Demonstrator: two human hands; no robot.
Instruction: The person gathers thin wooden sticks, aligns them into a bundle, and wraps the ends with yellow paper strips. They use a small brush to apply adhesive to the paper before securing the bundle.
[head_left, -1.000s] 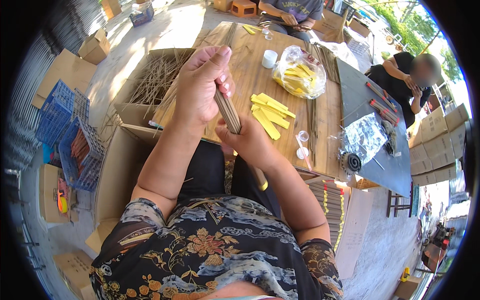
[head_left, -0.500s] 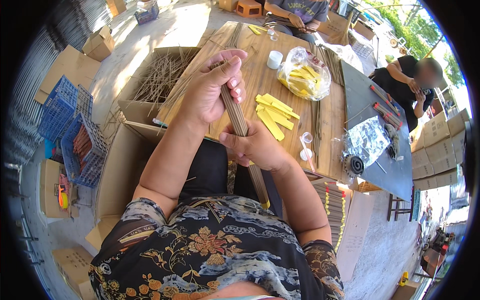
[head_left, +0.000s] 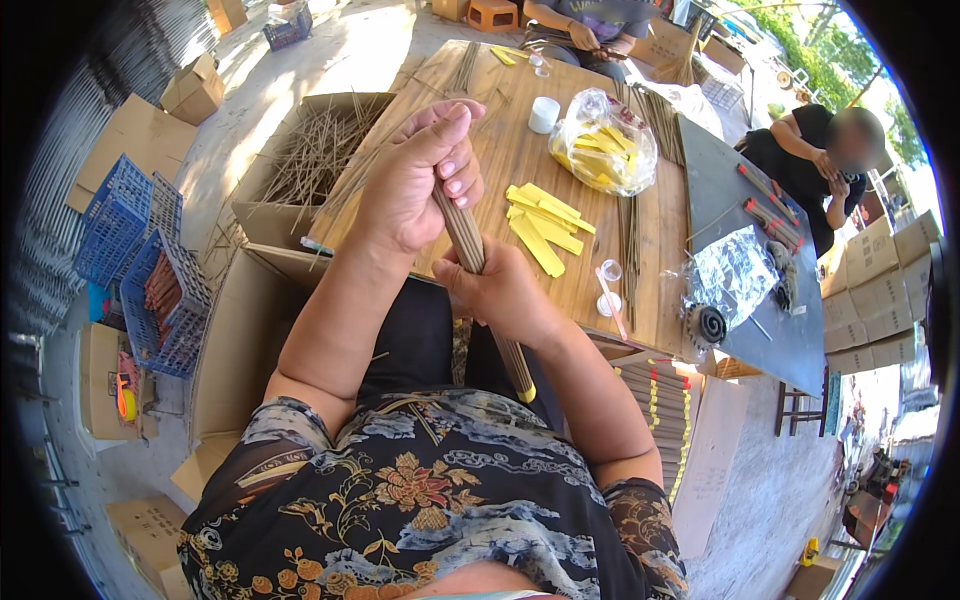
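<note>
A bundle of thin brown incense sticks (head_left: 461, 234) slants across in front of my body, its lower end capped in yellow. My left hand (head_left: 425, 180) is wrapped round the upper part, thumb pointing up; its palm and fingers hide the top of the bundle. Farther down, my right hand (head_left: 505, 295) grips the middle, thumb on the near side and most fingertips hidden behind. Beyond my hands, yellow paper strips (head_left: 545, 225) lie in a loose pile on the wooden table (head_left: 480, 130). A clear plastic bag (head_left: 605, 150) of more yellow strips sits behind them.
Left of the table stands a cardboard box (head_left: 320, 150) of loose sticks. Blue crates (head_left: 165, 300) are farther left. Wrapped bundles (head_left: 655, 410) fill a box below the table's right side. A grey board (head_left: 725, 215) holds foil and red-ended bundles. Two people sit across and right.
The bundle has shifted slightly upward, and its top no longer shows above my left hand. My right hand has turned a little, covering the yellow band seen beneath it before.
</note>
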